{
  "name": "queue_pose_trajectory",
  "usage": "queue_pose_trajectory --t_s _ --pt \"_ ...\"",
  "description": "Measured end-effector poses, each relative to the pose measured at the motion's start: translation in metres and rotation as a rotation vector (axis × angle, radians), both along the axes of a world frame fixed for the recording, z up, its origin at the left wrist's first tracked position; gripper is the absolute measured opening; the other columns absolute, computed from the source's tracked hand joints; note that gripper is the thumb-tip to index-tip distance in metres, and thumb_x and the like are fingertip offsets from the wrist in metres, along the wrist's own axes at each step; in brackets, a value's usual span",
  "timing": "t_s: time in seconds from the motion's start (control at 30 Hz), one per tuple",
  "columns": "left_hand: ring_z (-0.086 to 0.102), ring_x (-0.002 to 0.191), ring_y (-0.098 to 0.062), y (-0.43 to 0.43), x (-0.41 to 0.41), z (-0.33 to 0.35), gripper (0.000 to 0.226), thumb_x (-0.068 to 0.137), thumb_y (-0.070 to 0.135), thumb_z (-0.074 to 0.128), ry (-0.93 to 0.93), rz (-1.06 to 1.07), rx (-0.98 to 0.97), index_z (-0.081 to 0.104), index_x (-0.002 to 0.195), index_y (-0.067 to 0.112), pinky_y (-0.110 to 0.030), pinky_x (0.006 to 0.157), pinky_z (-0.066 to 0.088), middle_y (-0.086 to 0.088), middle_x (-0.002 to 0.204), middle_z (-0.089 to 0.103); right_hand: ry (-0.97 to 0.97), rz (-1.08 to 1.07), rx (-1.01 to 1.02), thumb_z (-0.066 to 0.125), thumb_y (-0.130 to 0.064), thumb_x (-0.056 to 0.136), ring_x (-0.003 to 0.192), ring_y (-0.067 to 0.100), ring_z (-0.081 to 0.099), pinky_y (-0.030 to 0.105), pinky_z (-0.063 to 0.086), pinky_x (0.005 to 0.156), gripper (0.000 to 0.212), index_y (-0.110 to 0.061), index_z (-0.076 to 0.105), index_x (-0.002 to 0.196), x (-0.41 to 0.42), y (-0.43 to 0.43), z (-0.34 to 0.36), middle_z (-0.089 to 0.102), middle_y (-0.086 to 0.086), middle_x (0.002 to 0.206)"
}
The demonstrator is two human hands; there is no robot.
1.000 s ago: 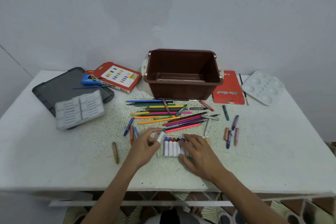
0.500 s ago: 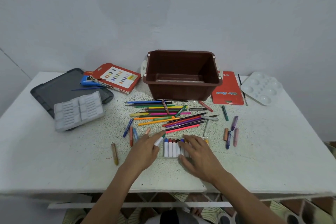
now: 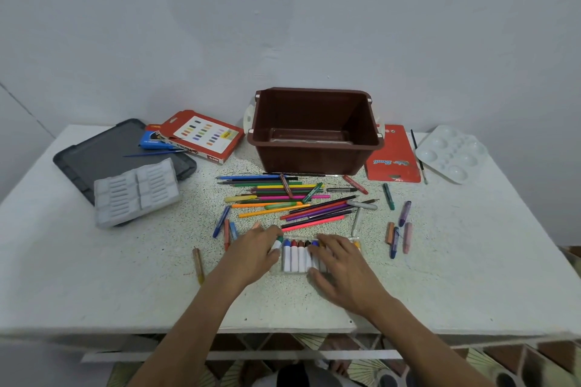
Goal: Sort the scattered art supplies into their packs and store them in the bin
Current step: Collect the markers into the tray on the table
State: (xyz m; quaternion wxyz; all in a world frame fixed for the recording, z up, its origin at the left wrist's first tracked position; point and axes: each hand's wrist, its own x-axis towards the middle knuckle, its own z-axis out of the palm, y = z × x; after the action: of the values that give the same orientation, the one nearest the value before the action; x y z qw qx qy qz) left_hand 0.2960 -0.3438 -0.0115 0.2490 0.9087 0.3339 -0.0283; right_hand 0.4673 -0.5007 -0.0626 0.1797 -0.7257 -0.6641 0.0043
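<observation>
A clear marker pack (image 3: 297, 272) lies near the table's front with several white markers (image 3: 294, 256) lined up in it. My left hand (image 3: 256, 253) grips a green-capped white marker (image 3: 277, 243) at the pack's left end. My right hand (image 3: 341, 267) lies flat on the pack's right side, fingers spread over the markers. Behind them is a loose pile of colour pencils and pens (image 3: 283, 198). The brown bin (image 3: 314, 132) stands at the back, open.
A grey lid (image 3: 103, 151), a white crayon tray (image 3: 135, 190) and a red pastel box (image 3: 204, 135) sit at the left. A red pencil pack (image 3: 391, 157) and a white palette (image 3: 452, 152) lie at the right. Loose crayons (image 3: 397, 232) lie to the right, a pencil (image 3: 198, 264) to the left.
My left hand has brought the green-capped marker down from above the pack to the pack's left end. My right hand has stayed on the pack.
</observation>
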Motion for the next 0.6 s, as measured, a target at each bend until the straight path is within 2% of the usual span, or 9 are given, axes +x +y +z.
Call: queue_pose_trajectory --t_s 0.07,0.17,0.2,0.27,0.3,0.43,0.53,0.6 --pt "0.061 0.083 -0.014 0.0025 -0.0004 -0.0012 0.034 0.096 0.026 0.059 -0.02 0.032 -0.054 0.052 0.129 0.027 -0.029 0.071 0.049 0.002 0.095 0.06 0.002 0.0 0.0 0.049 -0.046 0.095 0.123 0.024 0.049 0.041 0.046 0.1 0.045 -0.017 0.06 0.127 0.0002 0.0 -0.0002 0.058 0.006 0.134" --pt "0.063 0.079 -0.008 0.0044 -0.0025 0.0002 0.038 0.095 0.021 0.064 -0.116 0.1 -0.175 0.055 0.131 0.026 -0.025 0.079 0.05 0.0 0.093 0.069 0.012 -0.002 0.002 0.051 -0.046 0.095 0.123 0.024 0.049 0.041 0.046 0.1 0.044 -0.017 0.06 0.127 -0.0001 -0.0002 -0.0007 0.058 0.006 0.134" --pt "0.062 0.078 -0.005 0.0045 -0.0036 0.001 0.042 0.094 0.021 0.064 -0.153 0.126 -0.2 0.053 0.134 0.026 -0.018 0.081 0.046 0.0 0.092 0.07 0.014 -0.001 0.004 0.051 -0.046 0.095 0.123 0.023 0.048 0.04 0.045 0.1 0.044 -0.017 0.06 0.127 -0.0001 -0.0004 -0.0009 0.058 0.006 0.134" --pt "0.06 0.076 -0.001 0.0047 -0.0048 0.0026 0.047 0.094 0.021 0.066 -0.223 0.18 -0.243 0.052 0.138 0.026 -0.003 0.071 0.032 0.002 0.089 0.069 0.012 0.001 0.01 0.052 -0.045 0.095 0.122 0.023 0.049 0.04 0.046 0.1 0.044 -0.017 0.06 0.127 -0.0003 -0.0005 -0.0006 0.058 0.006 0.133" --pt "0.06 0.076 -0.001 0.0053 -0.0052 0.0028 0.047 0.093 0.023 0.067 -0.258 0.208 -0.268 0.053 0.137 0.028 -0.003 0.067 0.033 0.004 0.087 0.067 0.011 0.002 0.013 0.052 -0.045 0.094 0.122 0.023 0.049 0.04 0.046 0.1 0.044 -0.016 0.06 0.127 -0.0006 -0.0003 -0.0007 0.058 0.006 0.133" --pt "0.067 0.071 -0.006 0.0053 -0.0039 0.0033 0.036 0.086 0.025 0.075 -0.368 0.267 -0.355 0.059 0.116 0.036 -0.024 0.066 0.052 0.002 0.085 0.067 0.003 0.004 0.017 0.051 -0.045 0.095 0.121 0.024 0.05 0.041 0.047 0.099 0.044 -0.016 0.06 0.127 -0.0002 -0.0002 -0.0002 0.058 0.007 0.133" --pt "0.065 0.07 0.005 0.0031 -0.0018 0.0024 0.033 0.084 0.021 0.077 -0.4 0.273 -0.365 0.06 0.11 0.033 -0.012 0.062 0.047 0.004 0.083 0.069 0.003 0.006 0.02 0.052 -0.044 0.095 0.121 0.024 0.05 0.041 0.047 0.099 0.044 -0.016 0.06 0.127 -0.0004 -0.0001 -0.0003 0.058 0.007 0.132" --pt "0.063 0.069 0.006 0.0024 -0.0007 -0.0002 0.029 0.084 0.018 0.077 -0.404 0.272 -0.371 0.063 0.107 0.028 -0.007 0.059 0.045 0.001 0.084 0.068 0.004 0.007 0.023 0.052 -0.044 0.094 0.121 0.023 0.05 0.041 0.047 0.098 0.043 -0.016 0.06 0.126 -0.0003 -0.0004 -0.0004 0.058 0.006 0.132"
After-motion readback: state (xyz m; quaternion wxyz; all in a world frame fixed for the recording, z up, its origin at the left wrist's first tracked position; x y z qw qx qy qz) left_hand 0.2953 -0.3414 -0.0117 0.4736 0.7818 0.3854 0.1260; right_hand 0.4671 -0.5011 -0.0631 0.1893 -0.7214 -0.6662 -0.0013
